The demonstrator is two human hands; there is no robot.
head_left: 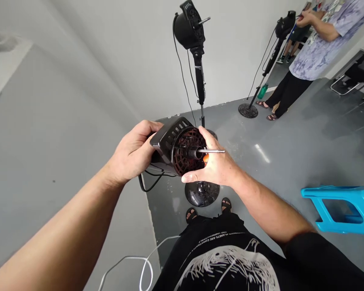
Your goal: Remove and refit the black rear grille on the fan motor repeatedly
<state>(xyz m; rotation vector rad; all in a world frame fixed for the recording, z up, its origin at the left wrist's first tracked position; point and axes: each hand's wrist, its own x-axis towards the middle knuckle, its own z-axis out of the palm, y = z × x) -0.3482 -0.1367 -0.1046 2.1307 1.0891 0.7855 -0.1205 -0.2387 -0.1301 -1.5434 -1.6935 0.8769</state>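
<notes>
A black fan motor housing (170, 141) is in the middle of the view, its round slotted front and metal shaft (214, 151) facing right. My left hand (135, 153) grips the housing from the left, with its fingertips hidden behind it. Around the right edge of the front curves my right hand (216, 163), thumb and fingers pressed to the rim. A small orange item (206, 158) shows by the right palm. Below the housing a round black base (202, 195) stands on the floor.
Another fan stand with a bare motor (189, 30) stands by the wall. Farther right are a third stand (271, 58), a green bottle (262, 91) and a person (324, 44) in a tie-dye shirt. A blue stool (314, 194) is at the right. A white cable (125, 257) hangs at lower left.
</notes>
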